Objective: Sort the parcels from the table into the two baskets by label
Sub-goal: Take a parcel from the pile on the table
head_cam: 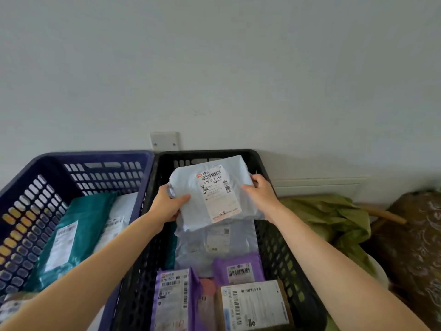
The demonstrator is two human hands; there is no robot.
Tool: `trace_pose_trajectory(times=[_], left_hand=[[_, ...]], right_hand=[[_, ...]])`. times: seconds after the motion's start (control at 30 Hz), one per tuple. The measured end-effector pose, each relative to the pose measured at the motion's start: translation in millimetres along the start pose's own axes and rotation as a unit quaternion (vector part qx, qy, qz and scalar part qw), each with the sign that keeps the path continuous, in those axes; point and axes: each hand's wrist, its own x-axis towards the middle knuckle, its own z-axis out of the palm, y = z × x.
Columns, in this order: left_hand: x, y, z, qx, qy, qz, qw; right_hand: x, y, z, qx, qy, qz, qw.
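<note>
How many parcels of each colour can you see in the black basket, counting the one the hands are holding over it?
Pale blue-grey: 2, the held parcel and the parcel below it
Purple: 2, the left purple parcel and the right purple parcel
Pink: 1, the pink parcel
Brown: 1, the brown box
Teal: 1, the teal parcel, only an edge showing
Total: 7

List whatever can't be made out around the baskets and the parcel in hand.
Head view only:
- The held parcel, gripped by left hand and right hand: label's small print too small to read.
- Grey parcel in black basket: upper part hidden by held parcel, label blurred.
- White parcel in blue basket: partly hidden by teal parcel.
- Purple parcel, labelled box: cut by bottom edge.
</note>
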Motion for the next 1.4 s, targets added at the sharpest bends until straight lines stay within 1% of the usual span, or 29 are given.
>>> trace_pose_trajectory(times=[0.17, 0.27, 0.4, 0.5, 0.63, 0.73, 0.83, 0.93, 1.0, 1.1, 1.17, 1.27, 1.33, 1.4], left_hand=[[36.5, 1.3, 10.6, 0.086, 0.011, 0.0, 0.996], [48.4, -3.0, 18.7, 0.114, 0.0, -0.016, 0.993], [61.2, -9.4, 21.7, 0.138, 0.001, -0.033, 0.99], [71.9, -15.5, 21.7, 0.153, 0.018, -0.04, 0.987], [76.4, -22.6, 22.6, 0.175, 0.023, -0.059, 0.983], [111.8, -45.3, 21.2, 0.183, 0.012, -0.053, 0.982], [97.1, -22.9, 18.6, 0.217, 0.011, -0.033, 0.976], [95.5, -12.8, 20.0, 0.246, -0.007, -0.016, 0.969], [100.0, -12.0, 21.8, 0.243, -0.01, -0.009, 0.97], [109.5, -12.9, 23.5, 0.249, -0.006, 0.0, 0.969], [111.7, -13.4, 24.1, 0.255, -0.011, 0.005, 0.967], [113.6, -16.6, 23.7, 0.258, -0.018, 0.011, 0.966], [114.3, -16.8, 24.1, 0.26, -0.005, 0.016, 0.965], [115.2, -15.0, 26.1, 0.268, 0.016, 0.023, 0.963]], right_hand=[[14.3, 16.1, 24.1, -0.004, 0.008, 0.06, 0.998], [20.9, 28.3, 34.4, 0.0, 0.009, 0.089, 0.996], [32.7, 40.1, 43.1, 0.012, -0.012, 0.113, 0.993], [43.9, 45.1, 49.1, 0.02, -0.034, 0.127, 0.991], [55.9, 50.8, 56.7, 0.002, -0.05, 0.135, 0.99], [62.4, 56.1, 59.5, 0.0, -0.059, 0.143, 0.988], [67.2, 60.1, 62.3, 0.007, -0.058, 0.143, 0.988], [71.6, 61.8, 65.9, 0.01, -0.043, 0.134, 0.99], [76.6, 62.9, 67.4, 0.011, -0.023, 0.128, 0.991], [84.4, 64.6, 68.4, -0.011, 0.012, 0.123, 0.992], [87.4, 65.7, 69.6, -0.022, 0.02, 0.127, 0.991], [86.8, 66.6, 71.9, -0.007, -0.002, 0.137, 0.991], [84.9, 66.6, 74.0, 0.033, -0.033, 0.14, 0.989], [84.5, 64.9, 76.2, 0.058, -0.047, 0.129, 0.989]])
